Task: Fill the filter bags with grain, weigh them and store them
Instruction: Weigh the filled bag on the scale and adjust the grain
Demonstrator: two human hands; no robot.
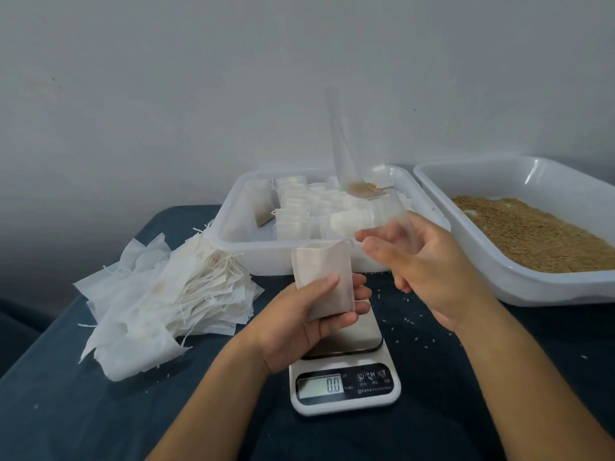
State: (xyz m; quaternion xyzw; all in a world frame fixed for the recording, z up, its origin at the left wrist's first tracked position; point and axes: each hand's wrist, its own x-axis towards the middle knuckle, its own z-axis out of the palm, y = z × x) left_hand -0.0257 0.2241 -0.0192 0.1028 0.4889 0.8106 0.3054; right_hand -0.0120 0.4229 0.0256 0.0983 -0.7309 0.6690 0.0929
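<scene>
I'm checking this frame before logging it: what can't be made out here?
- Scoop, head view: blurred, grip of the right hand unclear.
- Filter bag: contents hidden by paper and the left hand.
- Scale button labels: too small.
- Grain tray: cut off at right edge.

Dark blue tabletop (pixel 100 410) bearing a heap of empty filter bags (pixel 166 294) at left, a digital scale (pixel 346 384) at centre, two white trays behind it (pixel 266 251) (pixel 519 287), and scattered loose grains (pixel 412 331)
</scene>
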